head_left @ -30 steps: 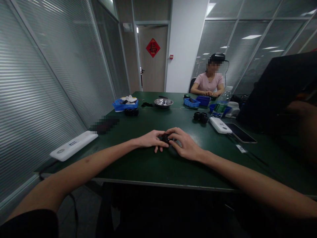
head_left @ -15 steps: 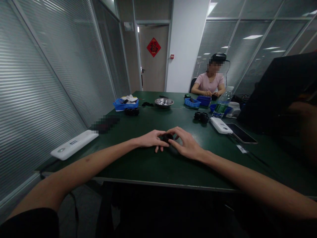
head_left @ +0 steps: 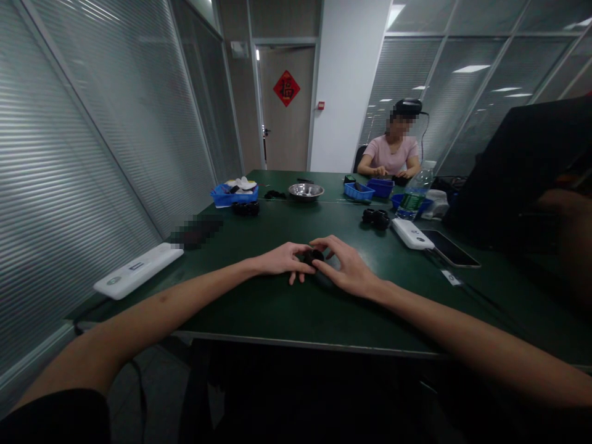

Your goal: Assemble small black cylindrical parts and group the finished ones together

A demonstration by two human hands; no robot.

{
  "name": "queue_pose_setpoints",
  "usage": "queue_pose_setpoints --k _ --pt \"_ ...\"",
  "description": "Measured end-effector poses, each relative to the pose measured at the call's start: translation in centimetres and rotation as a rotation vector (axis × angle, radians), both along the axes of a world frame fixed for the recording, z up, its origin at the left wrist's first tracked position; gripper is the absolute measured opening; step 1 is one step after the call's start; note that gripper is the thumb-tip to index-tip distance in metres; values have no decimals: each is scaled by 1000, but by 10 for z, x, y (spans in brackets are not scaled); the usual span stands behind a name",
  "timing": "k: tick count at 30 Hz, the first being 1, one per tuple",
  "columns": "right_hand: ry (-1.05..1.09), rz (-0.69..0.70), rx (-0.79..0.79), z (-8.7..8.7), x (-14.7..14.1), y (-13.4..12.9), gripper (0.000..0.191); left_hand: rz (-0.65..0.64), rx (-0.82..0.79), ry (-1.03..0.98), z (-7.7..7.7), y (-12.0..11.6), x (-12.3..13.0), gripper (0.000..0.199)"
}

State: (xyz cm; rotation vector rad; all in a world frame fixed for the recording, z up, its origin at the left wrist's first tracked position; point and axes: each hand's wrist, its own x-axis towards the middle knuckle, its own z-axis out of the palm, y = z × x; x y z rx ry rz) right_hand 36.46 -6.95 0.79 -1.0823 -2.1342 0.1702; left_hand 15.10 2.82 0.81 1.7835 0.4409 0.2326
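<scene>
Blinds (head_left: 124, 111) hang behind glass on both sides of the room, and a door (head_left: 289, 139) with a red diamond sign (head_left: 287, 89) closes the far end. Watching from my remote seat, I look down on a green bench (head_left: 259, 311). Near its front edge my left hand (head_left: 289, 259) grips a small black piece (head_left: 316, 256) between thumb and fingers. That piece sits between my two hands, off the left fingertips, its dark hollow end towards the right; whether it touches the bench I cannot tell. My right hand (head_left: 341, 264) curves about it, thumb at the near edge and forefinger reaching over the far side; how firmly it holds I can't make out. Beyond lie a metal bowl (head_left: 306, 199) and, to its right, paired black parts (head_left: 375, 218).
</scene>
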Motion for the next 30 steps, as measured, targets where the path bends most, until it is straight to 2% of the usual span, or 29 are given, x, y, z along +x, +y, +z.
queue_pose_setpoints --k 5,14,22,30 --pt "0 65 2 2 0 -2 32 -10 2 -14 -1 1 0 70" --pt "9 -24 6 -1 -2 -1 35 -19 9 -16 -6 3 1 71" --pt "-8 98 -8 5 -2 -5 33 -15 2 -9 -2 2 -1 62" --pt "6 -24 7 -2 -2 0 36 -15 1 -9 -4 3 1 74"
